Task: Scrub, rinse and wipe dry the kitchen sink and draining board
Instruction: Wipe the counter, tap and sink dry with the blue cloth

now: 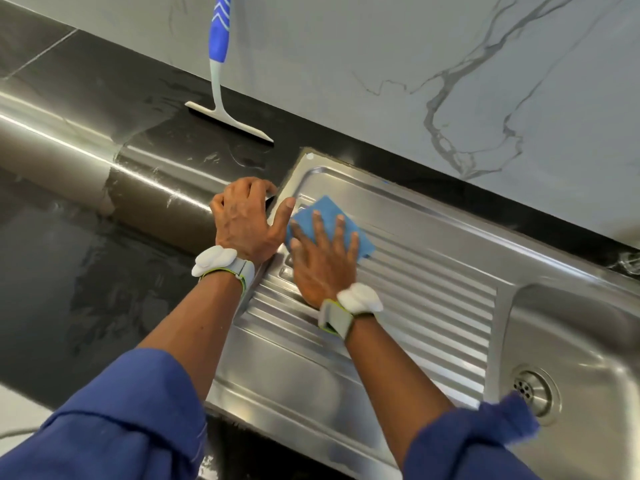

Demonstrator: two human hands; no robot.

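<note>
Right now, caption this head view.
Right hand presses a blue cloth on the draining board; left hand rests at its edge.

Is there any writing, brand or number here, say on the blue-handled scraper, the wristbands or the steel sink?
No readable text anywhere.
Squeegee: only white chevron stripes on its handle, no words.
Wrist devices: plain white, no marking shown.
Draining board: small stamped shapes near its corner, too small to read.

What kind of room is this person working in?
Most likely a kitchen: a stainless steel ribbed draining board runs into a steel sink basin with a round drain, set in a dark glossy countertop under a white marble-look wall.
</note>
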